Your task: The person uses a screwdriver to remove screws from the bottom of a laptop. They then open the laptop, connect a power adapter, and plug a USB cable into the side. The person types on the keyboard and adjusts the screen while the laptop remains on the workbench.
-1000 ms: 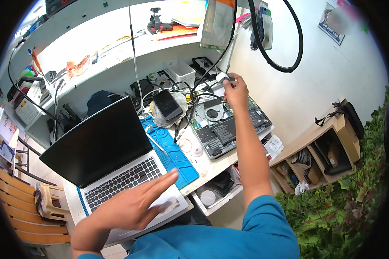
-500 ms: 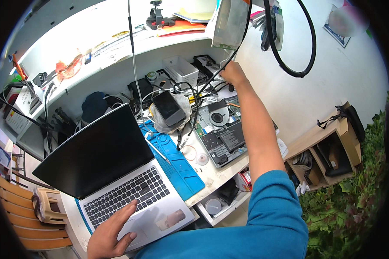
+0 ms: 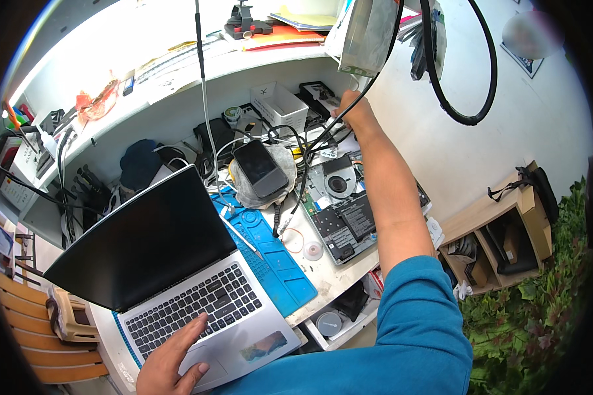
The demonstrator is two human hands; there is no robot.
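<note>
An opened laptop base (image 3: pixel 342 220) and work mat (image 3: pixel 270 262) suggest a repair workshop.

White wkbench (image 3: pixel 334 275), blue mat (image 3: pixel 290 276) under silver laptop (image 3: pixel 234 342) (propped open), 2nd laptop (image 3: pixel 339 230) w/ innards (image 3: pixel 338 185) bared

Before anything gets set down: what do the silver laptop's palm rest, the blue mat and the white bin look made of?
Palm rest: metal or painted plastic, satin; its even silvery sheen leaves it open.
Blue mat: probably silicone or rubber, fairly matte; it has moulded recesses.
White bin: likely moulded plastic; thin, opaque walls and a narrow rim suggest it.
</note>
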